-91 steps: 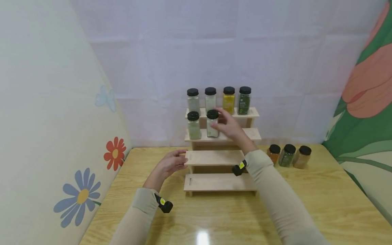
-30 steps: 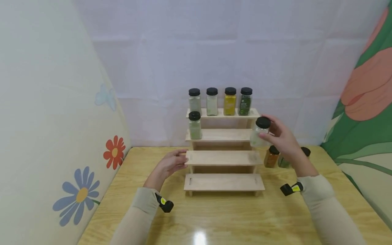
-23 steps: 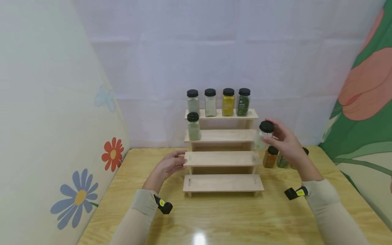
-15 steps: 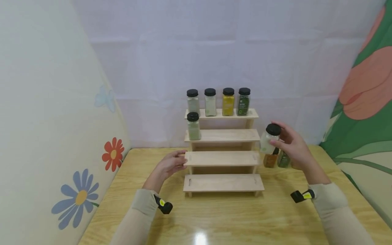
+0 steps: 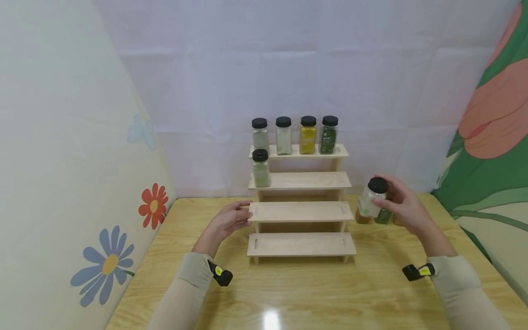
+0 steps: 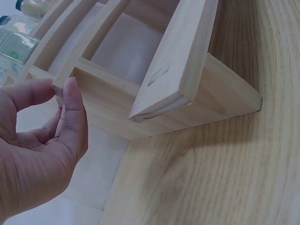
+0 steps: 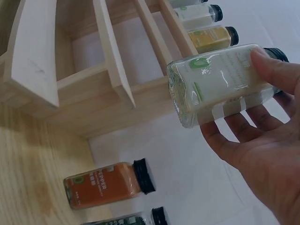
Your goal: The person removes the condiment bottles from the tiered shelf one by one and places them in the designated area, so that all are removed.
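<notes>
My right hand (image 5: 406, 211) holds a glass spice jar (image 5: 368, 205) with whitish contents and a black lid, off the table to the right of the rack. In the right wrist view the thumb and fingers curl round the jar (image 7: 218, 84), its base pointing left. A tiered wooden spice rack (image 5: 299, 211) stands mid-table. My left hand (image 5: 224, 223) pinches the left end of its second shelf from the bottom, between thumb and finger in the left wrist view. One pale-green jar (image 5: 261, 174) sits at the left of the second shelf from the top.
Several jars line the top shelf, among them a yellow jar (image 5: 307, 139) and a dark-green jar (image 5: 328, 139). Right of the rack on the table (image 5: 305, 293) stand an orange pepper jar (image 7: 105, 185), a green jar (image 5: 383, 216) and a tan one, mostly covered. A white cloth (image 5: 288, 68) hangs behind.
My right hand has taken the whitish jar from the second shelf from the top, carried it rightward past the rack and lowered it toward the table jars. The left hand has stayed at the shelf end.
</notes>
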Demonstrator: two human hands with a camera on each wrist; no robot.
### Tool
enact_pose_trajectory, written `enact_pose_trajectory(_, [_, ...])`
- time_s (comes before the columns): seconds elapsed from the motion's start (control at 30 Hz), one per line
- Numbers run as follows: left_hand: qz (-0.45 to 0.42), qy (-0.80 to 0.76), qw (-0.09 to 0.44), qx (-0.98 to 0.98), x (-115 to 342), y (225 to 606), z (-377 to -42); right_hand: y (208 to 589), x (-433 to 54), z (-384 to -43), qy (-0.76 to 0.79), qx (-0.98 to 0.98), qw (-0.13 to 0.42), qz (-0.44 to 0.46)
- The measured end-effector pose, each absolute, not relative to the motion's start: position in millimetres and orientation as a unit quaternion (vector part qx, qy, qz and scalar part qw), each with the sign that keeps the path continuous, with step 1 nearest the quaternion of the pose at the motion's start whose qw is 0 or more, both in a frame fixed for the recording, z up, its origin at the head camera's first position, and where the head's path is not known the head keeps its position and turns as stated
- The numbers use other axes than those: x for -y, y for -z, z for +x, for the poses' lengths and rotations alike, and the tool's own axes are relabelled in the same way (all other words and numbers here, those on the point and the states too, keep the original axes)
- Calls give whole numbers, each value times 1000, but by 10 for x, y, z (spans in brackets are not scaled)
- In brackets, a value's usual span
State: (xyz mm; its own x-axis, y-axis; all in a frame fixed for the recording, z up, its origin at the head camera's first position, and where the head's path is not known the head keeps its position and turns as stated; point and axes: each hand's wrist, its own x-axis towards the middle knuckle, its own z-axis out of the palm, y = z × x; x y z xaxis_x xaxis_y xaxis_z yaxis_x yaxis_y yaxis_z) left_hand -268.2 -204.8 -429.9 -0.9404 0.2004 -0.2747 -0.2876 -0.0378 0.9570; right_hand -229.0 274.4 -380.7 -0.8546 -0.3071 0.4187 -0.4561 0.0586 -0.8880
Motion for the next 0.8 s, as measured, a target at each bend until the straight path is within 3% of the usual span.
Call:
enact_pose_trajectory(0.5, [-46,-710,167,-683,2028,4281,-2718,4121,-2930,-2254,-624,754,36,203])
enact_pose_trajectory(0.8, [-33,-714,167,-679,2034,4297,-2692,4279,-2961,-2236,-659,720,17,216])
